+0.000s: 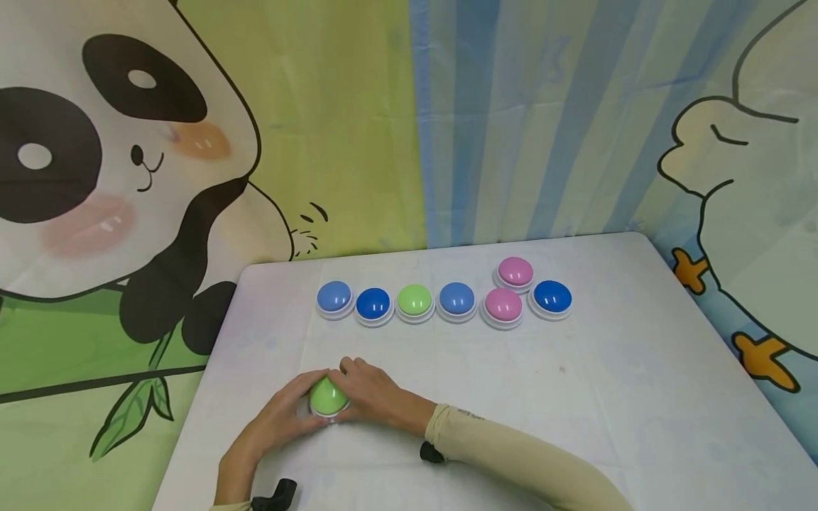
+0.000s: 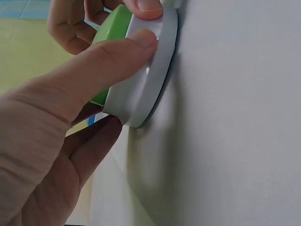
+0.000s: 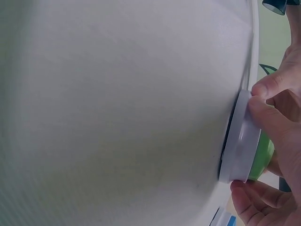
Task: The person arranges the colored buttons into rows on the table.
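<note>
A green dome push button [image 1: 328, 399] with a round white base is between both hands near the table's front left. My left hand [image 1: 279, 420] grips it from the left, the thumb pressed on the white base [image 2: 123, 101] and the fingers around the other side. From the right, my right hand [image 1: 378, 399] holds the same button, thumb and fingers on the base rim [image 3: 241, 150]. The two thumbs almost meet at the near side. A dark edge shows under the base; whether it touches the table cannot be told.
Farther back on the white table [image 1: 511, 397] runs a row of similar buttons: light blue [image 1: 334, 296], dark blue [image 1: 373, 304], green [image 1: 415, 300], another light blue [image 1: 456, 298], pink [image 1: 503, 304] and dark blue [image 1: 552, 297]. A second pink button [image 1: 515, 271] stands behind. A printed cloth hangs beyond.
</note>
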### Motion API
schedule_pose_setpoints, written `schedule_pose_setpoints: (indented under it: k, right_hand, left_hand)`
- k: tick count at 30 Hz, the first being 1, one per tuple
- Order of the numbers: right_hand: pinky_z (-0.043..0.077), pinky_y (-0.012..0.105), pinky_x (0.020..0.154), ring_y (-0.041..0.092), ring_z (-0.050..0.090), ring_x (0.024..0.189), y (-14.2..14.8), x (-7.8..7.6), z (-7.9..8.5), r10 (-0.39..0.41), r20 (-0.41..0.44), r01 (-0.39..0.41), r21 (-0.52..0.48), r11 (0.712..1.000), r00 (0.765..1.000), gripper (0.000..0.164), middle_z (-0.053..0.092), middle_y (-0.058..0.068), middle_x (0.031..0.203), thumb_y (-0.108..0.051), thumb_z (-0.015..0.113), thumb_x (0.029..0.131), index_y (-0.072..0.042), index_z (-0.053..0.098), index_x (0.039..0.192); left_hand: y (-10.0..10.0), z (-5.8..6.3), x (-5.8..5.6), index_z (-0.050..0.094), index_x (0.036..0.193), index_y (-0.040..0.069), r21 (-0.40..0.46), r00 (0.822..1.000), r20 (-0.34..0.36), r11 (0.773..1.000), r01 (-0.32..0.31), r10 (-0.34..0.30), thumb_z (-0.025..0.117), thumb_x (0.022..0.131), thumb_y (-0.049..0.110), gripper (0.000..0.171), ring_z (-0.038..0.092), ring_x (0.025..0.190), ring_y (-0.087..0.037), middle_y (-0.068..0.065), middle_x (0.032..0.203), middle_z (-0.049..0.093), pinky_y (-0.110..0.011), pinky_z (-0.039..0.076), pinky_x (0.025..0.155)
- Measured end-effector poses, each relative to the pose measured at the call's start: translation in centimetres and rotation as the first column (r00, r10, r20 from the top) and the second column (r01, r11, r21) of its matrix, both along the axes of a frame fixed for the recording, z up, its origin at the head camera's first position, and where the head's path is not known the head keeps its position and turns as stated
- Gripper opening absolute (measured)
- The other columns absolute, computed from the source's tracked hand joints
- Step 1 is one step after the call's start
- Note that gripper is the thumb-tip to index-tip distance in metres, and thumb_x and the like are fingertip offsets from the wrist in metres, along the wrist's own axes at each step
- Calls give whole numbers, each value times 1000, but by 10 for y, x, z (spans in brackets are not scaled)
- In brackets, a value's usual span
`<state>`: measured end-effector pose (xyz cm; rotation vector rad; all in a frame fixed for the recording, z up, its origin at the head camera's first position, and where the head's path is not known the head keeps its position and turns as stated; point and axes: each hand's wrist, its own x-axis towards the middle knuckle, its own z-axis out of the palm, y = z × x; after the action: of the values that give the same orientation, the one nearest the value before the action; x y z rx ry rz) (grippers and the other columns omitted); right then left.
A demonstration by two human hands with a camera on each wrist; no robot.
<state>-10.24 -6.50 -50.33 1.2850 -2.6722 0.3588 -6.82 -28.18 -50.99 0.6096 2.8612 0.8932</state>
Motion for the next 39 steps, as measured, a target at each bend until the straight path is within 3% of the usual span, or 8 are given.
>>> schedule_pose_setpoints:
  k: [13,22,27,32,39]
  right_hand:
    - [46,11,67,7,54,86,5,3,-2,-4,-39,4,4,1000,999,72,58,0,109,-60,73,75,-19,51,130]
    - [48,14,71,9,57,93,12,2,1,-9,-14,9,4,1000,1000,73,60,-1,116,-66,67,78,-21,51,132]
    - [51,18,73,11,58,95,20,-9,8,-54,-16,54,7,998,998,72,60,-1,117,-63,69,78,-19,53,133]
    - [52,19,71,11,58,94,35,-28,17,-112,-21,113,27,993,993,73,59,0,119,-62,70,78,-19,52,135]
    - [56,27,80,18,62,100,67,-67,26,-205,-11,205,20,979,979,75,61,5,122,-56,76,76,-16,52,134]
  left_hand:
    - [1,-4,-1,42,146,19,-22,1000,6,1000,6,-6,88,69,31,91,51,132,-22,0,143,52,-44,45,106]
    - [7,5,-8,36,149,22,-4,1000,18,1000,7,-7,81,67,58,100,45,135,-26,-1,149,45,-52,45,105]
    - [19,8,-20,37,149,20,7,1000,-29,1000,-1,1,75,71,61,96,42,137,-28,-2,150,43,-54,43,106]
    - [37,14,-36,39,148,18,-15,994,-113,1000,9,-11,77,76,50,87,41,139,-27,-2,150,44,-52,42,108]
    - [63,33,-73,41,147,19,-72,987,-154,997,41,-51,75,83,41,76,39,141,-28,-6,150,44,-52,40,110]
